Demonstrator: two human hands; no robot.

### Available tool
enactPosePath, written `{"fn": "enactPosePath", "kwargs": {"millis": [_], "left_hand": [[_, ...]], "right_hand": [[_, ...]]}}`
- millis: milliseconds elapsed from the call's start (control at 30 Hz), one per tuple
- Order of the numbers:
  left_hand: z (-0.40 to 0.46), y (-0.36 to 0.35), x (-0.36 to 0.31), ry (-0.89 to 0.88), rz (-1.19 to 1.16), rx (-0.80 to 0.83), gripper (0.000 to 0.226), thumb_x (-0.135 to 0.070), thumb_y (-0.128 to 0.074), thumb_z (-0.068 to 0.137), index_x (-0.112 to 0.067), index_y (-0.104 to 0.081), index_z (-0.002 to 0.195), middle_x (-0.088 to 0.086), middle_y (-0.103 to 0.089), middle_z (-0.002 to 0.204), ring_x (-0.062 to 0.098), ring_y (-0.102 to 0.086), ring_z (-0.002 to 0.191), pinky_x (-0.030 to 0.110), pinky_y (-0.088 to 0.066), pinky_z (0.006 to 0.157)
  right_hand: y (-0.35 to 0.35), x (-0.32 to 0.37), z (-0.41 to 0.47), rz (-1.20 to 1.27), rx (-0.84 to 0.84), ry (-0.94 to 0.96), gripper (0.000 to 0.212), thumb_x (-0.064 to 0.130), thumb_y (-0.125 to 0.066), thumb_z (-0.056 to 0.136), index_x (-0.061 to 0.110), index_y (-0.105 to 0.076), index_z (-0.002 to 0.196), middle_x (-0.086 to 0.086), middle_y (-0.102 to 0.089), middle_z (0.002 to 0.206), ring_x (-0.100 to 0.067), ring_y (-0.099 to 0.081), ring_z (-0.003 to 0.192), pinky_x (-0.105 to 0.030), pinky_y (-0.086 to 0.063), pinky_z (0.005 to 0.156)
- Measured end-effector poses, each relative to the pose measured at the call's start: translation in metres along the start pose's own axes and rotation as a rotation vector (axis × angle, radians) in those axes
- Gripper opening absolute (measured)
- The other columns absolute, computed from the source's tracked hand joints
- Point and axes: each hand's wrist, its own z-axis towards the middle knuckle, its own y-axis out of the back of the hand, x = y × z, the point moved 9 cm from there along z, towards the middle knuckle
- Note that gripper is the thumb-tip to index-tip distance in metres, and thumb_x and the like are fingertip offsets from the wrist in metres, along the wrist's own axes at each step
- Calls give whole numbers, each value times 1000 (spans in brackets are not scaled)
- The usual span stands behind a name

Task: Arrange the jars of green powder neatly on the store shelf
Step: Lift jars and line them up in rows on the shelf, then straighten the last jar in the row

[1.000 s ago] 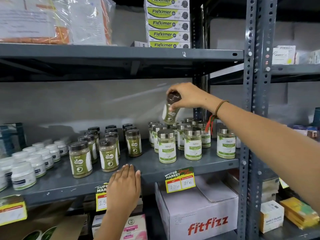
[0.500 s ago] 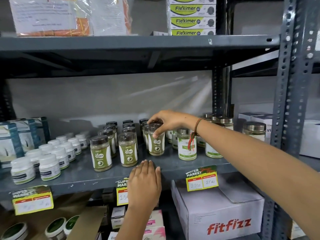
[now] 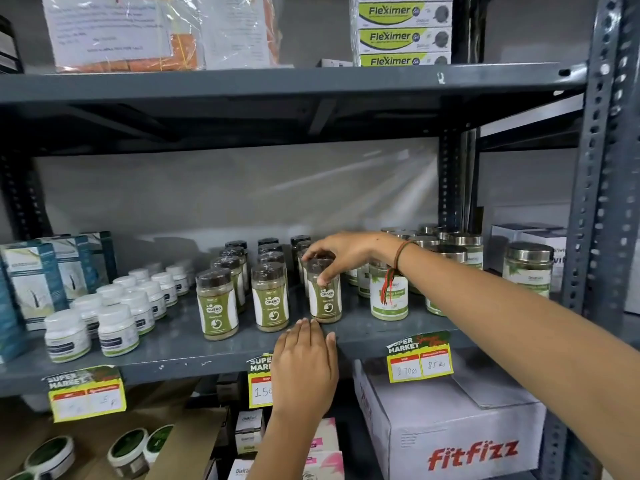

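Several dark-lidded jars of green powder stand in rows on the grey middle shelf (image 3: 180, 344). The front-row jars are at the left (image 3: 217, 304), in the middle (image 3: 270, 299) and at the right (image 3: 325, 299). My right hand (image 3: 343, 252) grips the lid of the right front jar, which stands upright on the shelf. My left hand (image 3: 306, 358) lies flat on the shelf's front edge just below that jar, fingers together, holding nothing. Steel-lidded jars of green powder (image 3: 388, 296) stand to the right, partly hidden by my forearm.
White-capped bottles (image 3: 117, 327) and blue boxes (image 3: 34, 282) fill the shelf's left part. Price tags (image 3: 419, 358) hang on the front edge. A Fitfizz carton (image 3: 450, 431) sits below. Fleximer boxes (image 3: 403, 32) are stacked on the upper shelf. A grey upright (image 3: 602, 168) stands at right.
My right hand carried a jar down from the air and set it on the shelf as the right front jar. My left hand stayed on the shelf edge.
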Motion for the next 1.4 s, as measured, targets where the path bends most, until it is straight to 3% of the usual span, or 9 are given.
{"fn": "enactPosePath", "kwargs": {"millis": [167,400,500,567,800,967,1133,1233,1400], "left_hand": [[0,0,0,1,15,16,58,-42,-13,98,-11,-44,135,7,-51,142,20,-41,133,35,-29,114],[-2,3,-3,3,20,36,57,-40,-14,98,-11,-43,136,7,-51,142,19,-41,133,35,-28,115],[0,3,-4,9,21,37,56,-40,-16,98,-10,-44,136,8,-52,141,19,-41,133,35,-30,114],[0,3,-4,15,25,42,56,-40,-17,98,-9,-45,135,9,-52,140,20,-42,133,36,-31,113],[1,3,-2,22,24,33,57,-41,-19,97,-8,-49,132,9,-57,136,20,-47,129,36,-34,111],[-1,7,-3,14,20,23,67,-43,-11,93,-6,-55,127,12,-61,130,23,-53,124,38,-40,108],[-1,8,-5,14,12,26,68,-43,-12,92,-4,-60,121,14,-66,123,25,-58,118,41,-45,103],[-2,8,-4,22,12,28,67,-43,-14,92,-4,-61,119,15,-66,121,26,-59,116,41,-46,101],[-2,7,-3,27,15,32,68,-44,-13,92,-4,-61,120,14,-66,122,26,-59,117,41,-46,102]], "right_hand": [[11,-3,-16,-42,-114,-28,79,46,-73,83,24,-37,150,-2,-43,153,-23,-43,136,-34,-36,107],[54,-18,-86,-121,-507,-42,55,40,-65,90,21,-52,140,-4,-56,142,-23,-51,130,-43,-42,107],[78,-50,-133,-190,-695,-192,43,37,-61,89,23,-61,130,-3,-67,127,-25,-63,114,-41,-53,94],[89,-80,-161,-293,-735,-355,39,39,-60,88,25,-64,124,-4,-70,118,-28,-66,105,-41,-55,87],[86,-172,-210,-568,-452,-777,43,51,-55,89,19,-65,116,-9,-68,107,-32,-65,102,-37,-46,72],[68,-209,-216,-580,-227,-928,60,66,-48,87,17,-66,117,-7,-64,118,-29,-59,111,-38,-47,77],[65,-222,-219,-520,-228,-955,63,64,-54,84,18,-63,126,-5,-62,121,-30,-58,115,-42,-50,87],[64,-225,-217,-459,-257,-919,60,64,-57,82,17,-66,119,-4,-61,103,-29,-60,107,-41,-51,83],[63,-221,-207,-390,-287,-814,57,66,-58,81,16,-68,107,-5,-65,96,-28,-62,93,-42,-55,86]]}}
